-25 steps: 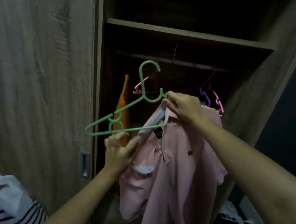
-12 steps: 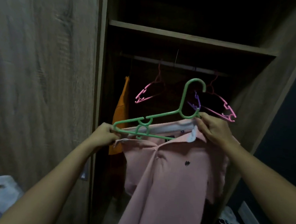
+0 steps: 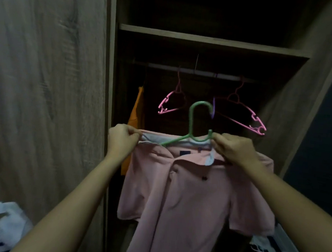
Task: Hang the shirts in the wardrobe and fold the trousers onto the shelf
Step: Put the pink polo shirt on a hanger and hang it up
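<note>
Both hands, left hand and right hand, pinch the pink shirt collar over the green hanger; next, I'd guess, hooking the far rail.

Shelf: a wooden board spans the open wardrobe; its top is lost in deep shadow.
Rail: a pale bar just beneath the shelf.
On the rail: an orange garment at the far left, a tilted pink hanger near the middle, a second pink hanger to the right, and a sliver of purple hanger between them.
Wardrobe bottom: rumpled pale and dark cloth, lower right.
</note>
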{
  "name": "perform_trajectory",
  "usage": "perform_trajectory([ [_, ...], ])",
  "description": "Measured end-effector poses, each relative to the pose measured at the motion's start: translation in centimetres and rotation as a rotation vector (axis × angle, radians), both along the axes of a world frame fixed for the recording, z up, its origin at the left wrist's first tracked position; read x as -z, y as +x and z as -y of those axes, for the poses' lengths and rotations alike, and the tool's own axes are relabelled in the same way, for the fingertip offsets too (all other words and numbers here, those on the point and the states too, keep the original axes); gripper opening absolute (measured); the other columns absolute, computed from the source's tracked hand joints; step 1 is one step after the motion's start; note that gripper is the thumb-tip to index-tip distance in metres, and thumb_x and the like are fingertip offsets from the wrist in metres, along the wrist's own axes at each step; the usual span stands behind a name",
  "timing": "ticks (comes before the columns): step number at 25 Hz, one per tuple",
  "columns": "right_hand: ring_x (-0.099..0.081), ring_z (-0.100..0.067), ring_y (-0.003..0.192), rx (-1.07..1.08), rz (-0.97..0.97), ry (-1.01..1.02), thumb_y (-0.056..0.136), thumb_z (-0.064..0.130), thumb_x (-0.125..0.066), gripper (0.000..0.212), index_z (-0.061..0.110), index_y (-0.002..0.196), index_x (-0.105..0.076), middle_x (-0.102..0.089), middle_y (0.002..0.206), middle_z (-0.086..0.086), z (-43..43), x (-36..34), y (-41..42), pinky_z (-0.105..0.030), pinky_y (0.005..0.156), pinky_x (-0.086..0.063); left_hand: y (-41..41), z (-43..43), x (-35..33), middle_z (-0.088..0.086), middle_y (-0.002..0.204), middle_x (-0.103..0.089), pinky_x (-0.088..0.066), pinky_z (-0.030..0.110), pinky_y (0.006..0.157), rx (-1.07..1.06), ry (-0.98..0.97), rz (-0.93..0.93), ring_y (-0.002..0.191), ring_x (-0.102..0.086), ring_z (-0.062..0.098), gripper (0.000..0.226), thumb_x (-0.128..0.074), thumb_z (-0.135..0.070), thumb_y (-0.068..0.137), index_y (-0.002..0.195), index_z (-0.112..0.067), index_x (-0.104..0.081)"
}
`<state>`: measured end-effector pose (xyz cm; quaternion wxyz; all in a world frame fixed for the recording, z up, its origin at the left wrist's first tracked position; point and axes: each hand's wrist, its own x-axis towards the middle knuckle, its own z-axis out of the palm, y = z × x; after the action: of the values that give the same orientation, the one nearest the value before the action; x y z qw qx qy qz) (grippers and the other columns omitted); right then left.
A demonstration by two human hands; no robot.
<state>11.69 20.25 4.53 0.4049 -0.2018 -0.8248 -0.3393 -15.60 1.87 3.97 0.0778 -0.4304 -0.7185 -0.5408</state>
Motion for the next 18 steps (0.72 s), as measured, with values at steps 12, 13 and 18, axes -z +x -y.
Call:
perform_trajectory([
  [12, -0.064, -0.025, 0.077, -0.117, -0.145, -0.642, 0.088, 0.053, -0.036, 0.037, 0.025, 0.097, -0.059, -0.062, 0.072, 0.005, 2.4, -2.6, -1.1, -0.030, 0.060, -0.035, 0.3, -0.1, -1.2, 0.009, 0.120, -0.061, -0.044, 0.040, 0.084, 0.084, -0.155, -0.757, 0.106, -0.058, 0.029, 0.076, -0.033, -0.070, 0.080, 0.130, -0.015, -0.051],
  [13, -0.064, -0.024, 0.076, -0.165, -0.135, -0.641, 0.087, 0.057, -0.034, 0.042, 0.025, 0.098, -0.060, -0.064, 0.073, 0.003, 2.5, -2.9, -1.2, -0.030, 0.060, -0.037, -0.4, -0.2, -1.5, 0.008, 0.114, -0.064, -0.046, 0.039, 0.078, 0.094, -0.228, -0.784, 0.101, -0.060, 0.029, 0.079, -0.029, -0.074, 0.077, 0.124, -0.016, -0.053],
  [18, -0.059, -0.017, 0.079, -0.077, -0.200, -0.648, 0.075, 0.069, -0.022, 0.075, 0.031, 0.138, -0.034, -0.062, 0.095, 0.005, 2.0, -3.1, 0.1, -0.028, 0.066, -0.036, -3.2, 0.6, -3.5, -0.004, 0.065, -0.051, -0.033, 0.030, 0.056, 0.129, -0.097, -0.640, 0.065, -0.056, 0.024, 0.049, -0.033, -0.072, 0.072, 0.074, -0.027, -0.051],
])
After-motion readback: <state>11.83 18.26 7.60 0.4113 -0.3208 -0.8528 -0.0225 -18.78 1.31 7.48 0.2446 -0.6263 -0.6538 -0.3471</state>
